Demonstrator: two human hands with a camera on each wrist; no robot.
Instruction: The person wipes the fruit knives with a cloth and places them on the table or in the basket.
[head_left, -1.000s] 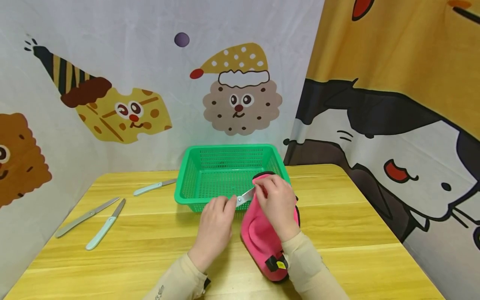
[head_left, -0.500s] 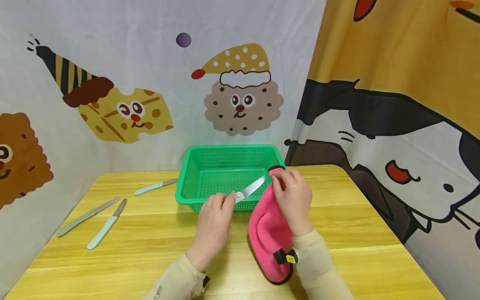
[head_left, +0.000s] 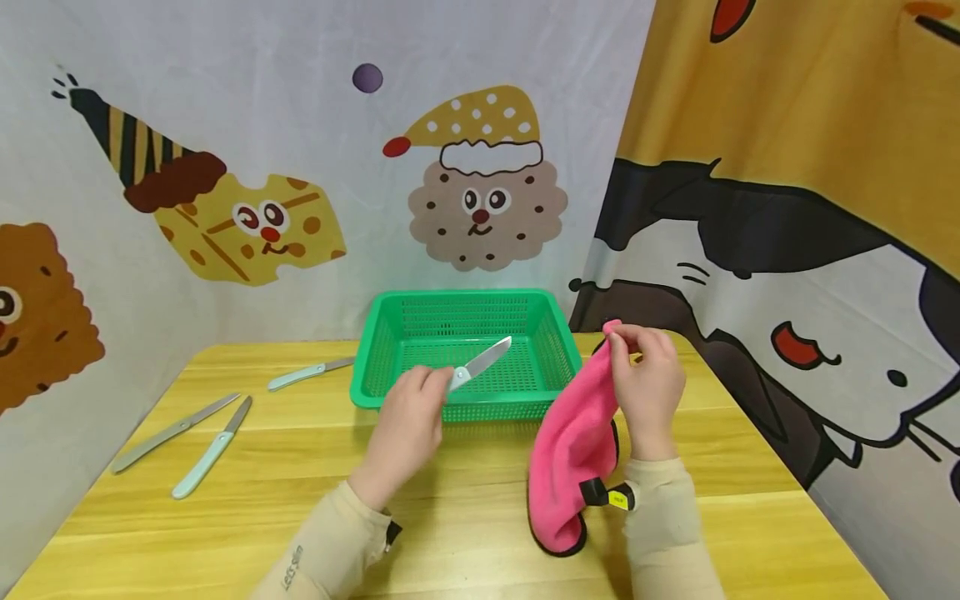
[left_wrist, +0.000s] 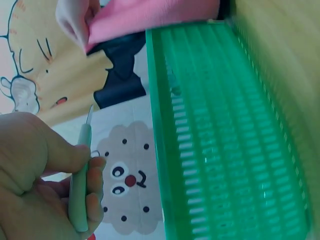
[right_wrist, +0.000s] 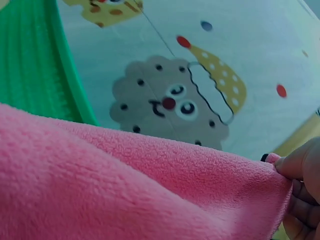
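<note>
Left wrist: fingers (left_wrist: pixel 94 181) snug round knife (left_wrist: pixel 79 192)

Wooden table (head_left: pixel 465 525): basket (head_left: pixel 517 402), three knives (head_left: pixel 217 448)

Pale-handled knife (head_left: pixel 480 364), tilted, pink black-edged cloth (head_left: pixel 572 437), creased, raised

a wood-grain table (head_left: pixel 720 492) stands before pale cloth (head_left: pixel 285 67) printed with cartoon snacks (head_left: pixel 450 237). yellow cartoon cloth (head_left: pixel 795 108) hangs at right
</note>
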